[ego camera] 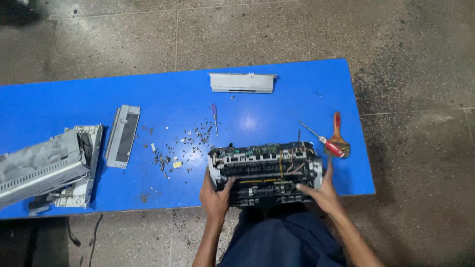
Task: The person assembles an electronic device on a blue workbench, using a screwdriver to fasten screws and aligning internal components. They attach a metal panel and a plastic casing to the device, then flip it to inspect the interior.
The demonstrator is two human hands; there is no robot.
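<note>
Left hand: the left hand (pixel 214 194) grips the near left corner of the stripped printer (pixel 265 172), fingers curled onto its frame.
Right hand: the right hand (pixel 320 190) clasps the printer's right end, thumb up along the side.
Printer: sits at the near edge of the blue table (pixel 173 106) (covers off, rollers and wires showing).
Right of it: a red-handled screwdriver (pixel 320 139) touching a paintbrush (pixel 338 137).
Left of it: loose screws (pixel 184 146), a small screwdriver (pixel 214 117), grey panels (pixel 122 136).

Table (pixel 277 106): glossy smooth blue top. On it: stripped printer chassis (pixel 265 172), matt grey plastic with bare metal parts; paintbrush (pixel 338 138), glossy varnished wood handle. Beneath: floor (pixel 415 59), rough speckled concrete.
</note>
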